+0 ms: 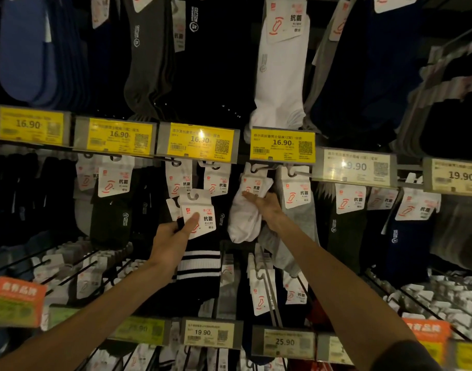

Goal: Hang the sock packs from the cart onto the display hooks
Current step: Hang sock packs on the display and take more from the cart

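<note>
Black, grey and white socks crowd the display rack (409,170) edge to edge, in tiers split by rails of price labels. The yellow price labels (282,143) make a hard horizontal edge just above both hands, and cards hang close beneath them with little free room. The widest dark gap runs between the black packs under the third label and the white sock pack (242,218).

The striped sock pack (200,266), black with white bands, is off the rack. It is held upright in front of the middle tier. The open notch of its white card sits just below the hanging cards and is on no prong.

The left hand (170,239) pinches that card, thumb flat on the printed face and fingers curled behind. The right hand (268,208) wraps round the white sock pack from the right side, its thumb lying across the pack just under the card. That card is on its hook (257,166) under the fourth yellow label. A grey sock pack (301,218) hangs just beside it, touching the right wrist.

Below the forearms, bare lower prongs (267,274) jut out towards the camera. The cart is out of view.
</note>
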A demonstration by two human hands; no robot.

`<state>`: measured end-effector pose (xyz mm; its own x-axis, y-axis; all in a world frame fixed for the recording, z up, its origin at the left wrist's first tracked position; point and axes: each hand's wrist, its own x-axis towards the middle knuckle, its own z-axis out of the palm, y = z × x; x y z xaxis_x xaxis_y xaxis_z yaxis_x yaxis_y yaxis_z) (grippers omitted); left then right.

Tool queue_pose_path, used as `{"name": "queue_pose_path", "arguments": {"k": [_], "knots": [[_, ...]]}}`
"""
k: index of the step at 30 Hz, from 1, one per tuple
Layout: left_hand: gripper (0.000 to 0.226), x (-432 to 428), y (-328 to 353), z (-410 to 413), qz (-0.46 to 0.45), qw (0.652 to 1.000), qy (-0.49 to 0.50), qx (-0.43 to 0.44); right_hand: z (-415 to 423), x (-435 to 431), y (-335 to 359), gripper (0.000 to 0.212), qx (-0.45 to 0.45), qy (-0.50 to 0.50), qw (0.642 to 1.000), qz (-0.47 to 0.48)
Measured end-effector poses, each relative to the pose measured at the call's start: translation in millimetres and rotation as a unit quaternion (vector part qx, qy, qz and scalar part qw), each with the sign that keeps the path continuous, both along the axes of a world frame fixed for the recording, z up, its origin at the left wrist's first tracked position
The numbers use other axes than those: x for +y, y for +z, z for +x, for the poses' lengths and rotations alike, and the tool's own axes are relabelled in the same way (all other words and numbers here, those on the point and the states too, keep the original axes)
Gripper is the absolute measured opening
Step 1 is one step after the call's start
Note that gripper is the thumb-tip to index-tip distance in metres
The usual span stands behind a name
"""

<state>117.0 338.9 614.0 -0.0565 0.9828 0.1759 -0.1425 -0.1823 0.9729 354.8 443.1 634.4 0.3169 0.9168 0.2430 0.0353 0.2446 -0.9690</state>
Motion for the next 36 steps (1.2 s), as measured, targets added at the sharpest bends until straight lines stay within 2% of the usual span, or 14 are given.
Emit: {"name": "queue_pose_path", "arguments": {"k": [6,9,11,13,15,18,21,23,24,28,30,32,34,36], "knots": [[0.009,-7.5,0.2,1.3,0.003,1.000,0.001,0.000,-2.0,-11.8,-0.9,0.026,0.114,0.042,0.992,-0.022],[0.008,-9.4,1.2,-2.5,0.006,1.000,0.001,-0.002,-2.2,-12.7,-5.8,0.029,0.114,0.044,0.992,-0.028],[0.008,-8.7,2.8,-6.9,0.003,1.000,0.002,-0.008,-3.4,-11.3,-10.2,0.035,0.053,-0.012,0.998,-0.005],[0.009,-8.0,4.6,-10.7,-0.001,1.000,0.001,-0.009,-8.0,-14.3,-14.6,0.053,-0.030,-0.069,0.996,0.039],[0.011,-7.7,5.7,-13.8,-0.002,1.000,0.005,-0.006,-10.4,-13.6,-22.4,0.070,-0.100,-0.109,0.989,0.027],[0.013,-6.5,4.6,-17.0,-0.010,1.000,0.010,-0.011,-21.2,-16.6,-35.6,0.067,-0.213,-0.179,0.960,0.002],[0.012,-8.2,3.3,-15.7,-0.012,1.000,0.004,-0.011,-34.6,-25.3,-52.4,0.080,-0.403,-0.264,0.871,0.097],[0.011,-8.9,2.5,-14.7,-0.013,1.000,-0.007,-0.015,-39.2,-26.1,-58.5,0.085,-0.560,-0.245,0.780,0.136],[0.009,-9.3,2.3,-15.0,-0.013,1.000,-0.016,-0.016,-40.7,-26.7,-56.3,0.088,-0.604,-0.220,0.755,0.125],[0.018,-10.4,0.7,-19.3,-0.010,0.998,-0.060,-0.004,-31.1,-6.9,-42.0,0.099,-0.640,-0.130,0.757,-0.025],[0.027,-12.5,0.5,-22.6,-0.006,0.996,-0.084,0.013,-26.0,0.1,-28.9,0.092,-0.624,-0.080,0.772,-0.091],[0.030,-14.3,1.0,-25.1,0.001,0.995,-0.096,0.024,-20.8,3.9,-21.2,0.083,-0.634,-0.035,0.758,-0.146],[0.029,-16.6,2.8,-27.0,0.002,0.996,-0.090,0.023,-15.8,4.9,-21.8,0.078,-0.645,-0.036,0.749,-0.151],[0.026,-18.9,3.7,-27.9,0.000,0.997,-0.081,0.017,-17.0,-1.4,-24.1,0.070,-0.610,-0.044,0.783,-0.110]]}}
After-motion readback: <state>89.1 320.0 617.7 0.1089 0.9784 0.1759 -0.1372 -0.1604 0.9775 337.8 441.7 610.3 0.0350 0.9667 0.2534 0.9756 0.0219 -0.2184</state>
